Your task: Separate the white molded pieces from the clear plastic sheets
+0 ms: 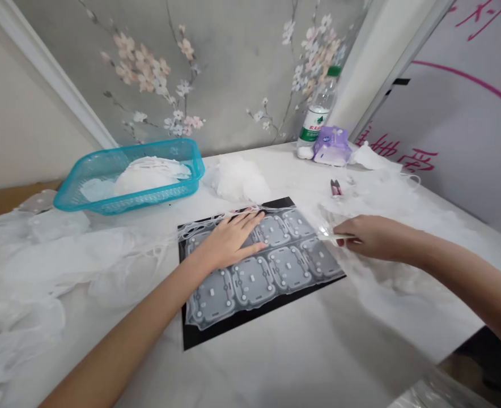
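Note:
A translucent moulded sheet with two rows of rounded panels lies on a black mat. My left hand rests flat on the sheet, fingers spread, partly covering its upper row. Beside the right edge of the sheet, my right hand is closed around a thin, pale, flat tool. The tool's tip points left, over the seam between the two rows; its exact kind is not clear. Thin clear strips lie along the sheet's far edge, behind my left hand.
A blue plastic basket with translucent pieces stands at the back left. A clear heap lies right of it. Farther right are a water bottle and a purple packet. Loose film spreads over the left; more scraps lie right.

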{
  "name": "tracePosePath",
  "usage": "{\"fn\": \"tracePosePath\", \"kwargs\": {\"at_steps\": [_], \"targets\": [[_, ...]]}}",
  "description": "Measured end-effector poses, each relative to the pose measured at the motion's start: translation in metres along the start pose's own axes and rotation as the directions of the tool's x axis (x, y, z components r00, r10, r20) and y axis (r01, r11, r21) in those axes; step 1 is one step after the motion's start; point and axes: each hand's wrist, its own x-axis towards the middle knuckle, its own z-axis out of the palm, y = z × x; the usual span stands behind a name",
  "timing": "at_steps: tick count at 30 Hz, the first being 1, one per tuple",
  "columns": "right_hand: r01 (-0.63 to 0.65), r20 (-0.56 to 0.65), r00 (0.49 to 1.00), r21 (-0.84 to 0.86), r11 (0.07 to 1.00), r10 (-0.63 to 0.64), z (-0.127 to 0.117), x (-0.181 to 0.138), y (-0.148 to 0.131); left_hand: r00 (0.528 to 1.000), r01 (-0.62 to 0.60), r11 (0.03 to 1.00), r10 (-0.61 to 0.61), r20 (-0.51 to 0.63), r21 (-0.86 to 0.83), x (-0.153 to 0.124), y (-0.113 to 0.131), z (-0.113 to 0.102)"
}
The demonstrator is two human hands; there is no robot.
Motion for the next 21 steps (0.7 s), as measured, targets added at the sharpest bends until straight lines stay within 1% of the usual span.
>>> {"fn": "tracePosePath", "kwargs": {"at_steps": [2, 3, 5, 6, 7, 8, 10, 12, 13, 15, 16, 17, 19, 21], "targets": [[0.004, 0.107, 0.994, 0.03, 1.0, -0.008, -0.01, -0.006, -0.001, 0.996, -0.005, 1.0, 0.005, -0.084, 0.0, -0.016, -0.005, -0.008], [0.001, 0.122, 0.993, 0.061, 0.998, -0.008, -0.016, -0.009, -0.003, 0.991, 0.02, 1.0, -0.021, -0.134, -0.006, -0.027, -0.008, -0.011], [0.002, 0.065, 0.998, 0.136, 0.991, -0.011, -0.027, -0.013, -0.013, 0.965, 0.103, 0.994, -0.105, -0.24, -0.021, -0.053, -0.015, -0.016], [0.02, 0.015, 1.0, 0.173, 0.985, -0.023, -0.032, -0.013, -0.021, 0.949, 0.149, 0.989, -0.149, -0.279, -0.021, -0.067, -0.017, -0.017], [0.048, -0.047, 0.998, 0.208, 0.977, -0.039, -0.035, -0.011, -0.033, 0.939, 0.186, 0.982, -0.182, -0.292, -0.014, -0.079, -0.019, -0.016], [0.091, -0.112, 0.991, 0.23, 0.969, -0.067, -0.038, -0.007, -0.046, 0.936, 0.221, 0.975, -0.214, -0.281, -0.005, -0.09, -0.02, -0.015], [0.217, -0.219, 0.962, 0.239, 0.947, -0.165, -0.04, 0.006, -0.077, 0.94, 0.278, 0.96, -0.269, -0.209, 0.016, -0.108, -0.02, -0.009], [0.356, -0.264, 0.916, 0.196, 0.914, -0.301, -0.038, 0.023, -0.11, 0.942, 0.315, 0.948, -0.308, -0.131, 0.036, -0.118, -0.018, -0.003], [0.441, -0.271, 0.88, 0.165, 0.882, -0.389, -0.036, 0.032, -0.125, 0.942, 0.324, 0.945, -0.318, -0.103, 0.047, -0.12, -0.017, -0.001], [0.582, -0.282, 0.79, 0.063, 0.811, -0.545, -0.033, 0.048, -0.151, 0.944, 0.326, 0.943, -0.321, -0.074, 0.068, -0.123, -0.014, 0.002], [0.627, -0.278, 0.75, 0.012, 0.779, -0.6, -0.031, 0.054, -0.161, 0.944, 0.328, 0.942, -0.323, -0.067, 0.075, -0.123, -0.014, 0.003], [0.654, -0.275, 0.722, -0.026, 0.756, -0.635, -0.029, 0.059, -0.169, 0.943, 0.33, 0.941, -0.326, -0.062, 0.078, -0.123, -0.013, 0.003], [0.683, -0.276, 0.692, -0.049, 0.729, -0.667, -0.027, 0.066, -0.18, 0.941, 0.337, 0.938, -0.333, -0.058, 0.077, -0.123, -0.014, 0.004], [0.711, -0.288, 0.671, -0.012, 0.703, -0.684, -0.026, 0.068, -0.185, 0.938, 0.345, 0.936, -0.342, -0.055, 0.069, -0.124, -0.016, 0.005]]}}
